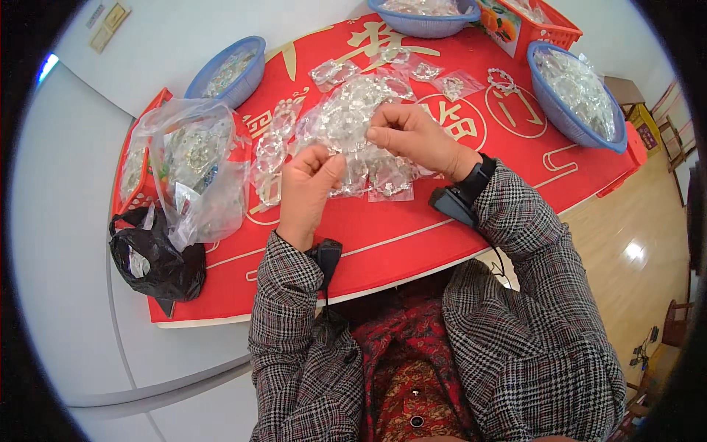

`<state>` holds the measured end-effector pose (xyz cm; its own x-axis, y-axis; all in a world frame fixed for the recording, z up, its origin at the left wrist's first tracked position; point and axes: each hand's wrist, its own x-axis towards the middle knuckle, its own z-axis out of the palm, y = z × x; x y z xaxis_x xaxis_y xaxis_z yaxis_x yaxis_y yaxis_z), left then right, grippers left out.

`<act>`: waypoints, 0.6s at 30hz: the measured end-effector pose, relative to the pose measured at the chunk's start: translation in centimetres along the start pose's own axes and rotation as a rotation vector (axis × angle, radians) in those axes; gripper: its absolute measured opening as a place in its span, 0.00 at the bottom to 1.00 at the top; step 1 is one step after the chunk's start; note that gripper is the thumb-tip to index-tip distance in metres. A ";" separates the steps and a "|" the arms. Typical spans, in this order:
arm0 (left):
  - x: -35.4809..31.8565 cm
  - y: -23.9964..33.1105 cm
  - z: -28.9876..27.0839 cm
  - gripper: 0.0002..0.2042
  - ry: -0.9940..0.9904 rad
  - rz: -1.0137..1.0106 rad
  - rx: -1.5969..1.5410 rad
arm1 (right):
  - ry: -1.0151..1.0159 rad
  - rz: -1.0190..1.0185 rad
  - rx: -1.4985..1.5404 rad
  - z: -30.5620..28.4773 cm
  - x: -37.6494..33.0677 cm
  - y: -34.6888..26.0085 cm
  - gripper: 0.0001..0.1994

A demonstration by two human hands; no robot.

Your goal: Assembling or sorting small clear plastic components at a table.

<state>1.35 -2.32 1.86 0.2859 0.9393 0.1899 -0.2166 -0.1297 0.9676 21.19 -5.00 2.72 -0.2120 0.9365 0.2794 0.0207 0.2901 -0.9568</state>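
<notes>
Working over clear packets (361,103), heaped at twelve o'clock on red tablecloth (383,258). Pinching, fingertips nearly meeting, with left hand (309,184) toward ten, right hand (416,136) toward one; cannot tell of anything gripped. Best to take single packets lightly by the edges.

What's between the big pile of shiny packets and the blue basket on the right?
In the head view, a loop of pale beads lies on the red tablecloth, with a clear packet nearer the pile.
</notes>
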 end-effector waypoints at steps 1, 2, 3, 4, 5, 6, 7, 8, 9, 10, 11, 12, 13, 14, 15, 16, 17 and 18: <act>0.0 0.0 -0.2 0.06 -0.071 -0.012 0.060 | 0.016 -0.003 0.032 0.0 0.0 0.0 0.08; 0.0 -0.1 -0.5 0.07 -0.141 -0.025 0.120 | 0.018 -0.003 0.032 0.0 0.0 0.1 0.08; 0.0 -0.1 -0.6 0.07 -0.143 -0.025 0.120 | 0.012 -0.001 0.033 0.0 0.0 0.2 0.09; 0.1 -0.2 -0.8 0.06 -0.148 -0.023 0.112 | 0.005 0.001 0.035 0.1 0.0 0.2 0.09; 0.1 -0.2 -1.0 0.06 -0.150 -0.020 0.104 | -0.004 0.003 0.036 0.1 0.0 0.3 0.09; 0.1 -0.2 -1.0 0.06 -0.153 -0.017 0.096 | -0.004 0.002 0.037 0.2 0.0 0.3 0.09; 0.1 -0.2 -1.0 0.06 -0.153 -0.017 0.097 | -0.040 0.020 -0.017 0.2 0.0 0.4 0.09; 0.0 -0.2 -0.9 0.06 -0.149 -0.013 0.107 | -0.076 0.037 -0.070 0.1 -0.1 0.4 0.10; 0.0 -0.1 -0.8 0.05 -0.146 -0.009 0.118 | -0.111 0.055 -0.124 0.1 -0.1 0.4 0.10; -0.1 -0.1 -0.8 0.05 -0.139 -0.007 0.127 | -0.113 0.056 -0.124 0.2 -0.1 0.5 0.10; -0.1 0.0 -0.7 0.05 -0.138 -0.007 0.126 | -0.099 0.053 -0.124 0.2 0.0 0.6 0.10; -0.1 0.0 -0.6 0.06 -0.131 0.000 0.117 | -0.085 0.050 -0.123 0.3 0.0 0.6 0.10; -0.1 0.1 -0.4 0.07 -0.125 0.008 0.108 | -0.071 0.047 -0.123 0.3 0.0 0.6 0.10; -0.2 0.2 -0.4 0.07 -0.118 0.015 0.099 | -0.072 0.047 -0.124 0.2 0.0 0.4 0.10; -0.2 0.1 -0.4 0.07 -0.119 0.018 0.098 | -0.111 0.104 -0.079 0.0 -0.1 0.0 0.10; -0.1 0.0 -0.4 0.07 -0.125 0.003 0.095 | -0.150 0.162 -0.033 -0.3 -0.2 -0.3 0.10; -0.1 -0.2 -0.5 0.07 -0.132 -0.012 0.092 | -0.188 0.219 0.013 -0.4 -0.3 -0.6 0.09; 0.0 -0.4 -0.5 0.07 -0.139 -0.027 0.089 | -0.188 0.217 0.010 -0.6 -0.3 -0.7 0.09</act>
<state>0.97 -2.17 1.42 0.4181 0.8907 0.1784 -0.1250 -0.1381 0.9825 21.80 -5.35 3.31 -0.3811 0.9232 0.0494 0.0758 0.0844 -0.9935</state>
